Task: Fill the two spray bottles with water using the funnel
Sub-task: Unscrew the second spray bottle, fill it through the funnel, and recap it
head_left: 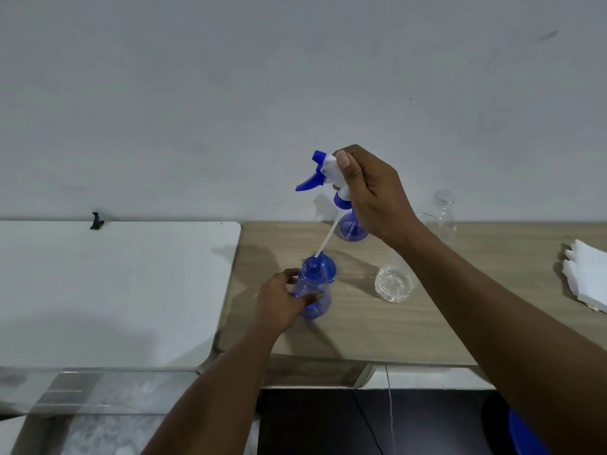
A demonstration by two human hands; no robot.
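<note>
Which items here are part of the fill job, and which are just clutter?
Job: near spray bottle in left hand; spray head in right hand; far spray bottle; blue funnel; clear water bottle.
Clutter: white cloth; black clip; rear clear bottle, role unclear.

spray bottle [312, 290]: translucent blue plastic, glossy | table [361, 333]: matt wood-grain | clear bottle [394, 280]: transparent plastic | board [115, 290]: smooth matt white

Soft even light, faint shadows, wide-angle bending at edges, slightly blurred.
</note>
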